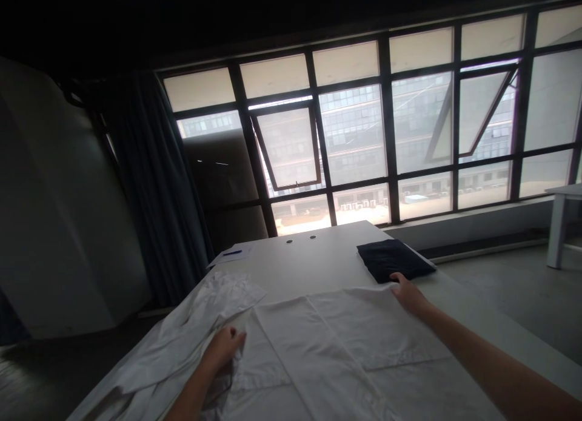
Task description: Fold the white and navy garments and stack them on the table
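A white garment [313,342] with a long front seam and what look like pocket flaps lies spread over the near part of the table. My right hand [408,295] pinches its far right edge, close to a folded dark cloth [391,260]. On the other side, my left hand [225,347] is closed at the garment's left edge, its fingers curled on the fabric. More white fabric [182,330] lies crumpled to the left of that hand. The garment's near end runs out of view at the bottom.
The white table [282,272] reaches toward the windows and has two dark round grommets. Papers [240,251] with a blue pen [233,253] lie at its far left corner. A dark curtain [154,184] hangs at left. Another white table [557,227] stands at far right.
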Action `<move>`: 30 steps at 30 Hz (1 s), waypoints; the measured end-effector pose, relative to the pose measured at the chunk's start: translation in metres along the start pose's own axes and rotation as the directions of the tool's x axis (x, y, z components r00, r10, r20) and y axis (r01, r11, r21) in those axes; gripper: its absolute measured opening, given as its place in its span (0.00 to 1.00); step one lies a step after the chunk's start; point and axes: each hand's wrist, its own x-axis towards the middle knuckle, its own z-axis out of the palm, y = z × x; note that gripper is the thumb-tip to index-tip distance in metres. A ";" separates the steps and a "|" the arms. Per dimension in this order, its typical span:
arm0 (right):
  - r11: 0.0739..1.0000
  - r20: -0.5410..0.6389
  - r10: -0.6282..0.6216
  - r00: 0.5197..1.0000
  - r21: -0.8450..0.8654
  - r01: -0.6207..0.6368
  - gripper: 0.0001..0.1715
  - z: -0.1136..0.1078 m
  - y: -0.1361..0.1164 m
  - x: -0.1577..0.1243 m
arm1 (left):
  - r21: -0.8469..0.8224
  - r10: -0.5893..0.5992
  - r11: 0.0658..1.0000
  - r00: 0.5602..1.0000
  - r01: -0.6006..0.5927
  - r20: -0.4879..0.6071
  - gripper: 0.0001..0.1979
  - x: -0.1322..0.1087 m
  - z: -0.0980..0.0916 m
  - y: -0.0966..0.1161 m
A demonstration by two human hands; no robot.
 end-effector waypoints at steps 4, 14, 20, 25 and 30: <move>0.983 -0.029 -0.184 0.983 0.015 0.184 0.27 0.004 -0.001 -0.009 | 0.022 0.071 0.997 0.997 -0.071 -0.004 0.09 -0.004 0.001 -0.001; 0.945 -0.172 -0.323 0.931 -0.105 0.309 0.33 -0.012 -0.010 -0.005 | 0.056 0.131 0.991 0.979 -0.124 -0.154 0.08 -0.007 -0.010 0.017; 0.962 -0.168 -0.252 0.953 -0.154 0.227 0.34 -0.030 -0.032 0.042 | 0.067 0.054 0.997 0.977 -0.041 -0.205 0.08 0.012 -0.018 0.056; 0.970 -0.227 -0.163 0.960 -0.217 0.113 0.39 -0.025 -0.073 0.043 | 0.109 -0.002 0.994 0.974 0.027 -0.226 0.16 0.021 -0.018 0.106; 0.904 0.066 -0.358 0.932 -0.226 0.363 0.30 0.025 -0.133 -0.035 | 0.154 0.301 0.944 0.953 -0.293 -0.031 0.24 -0.021 0.023 0.166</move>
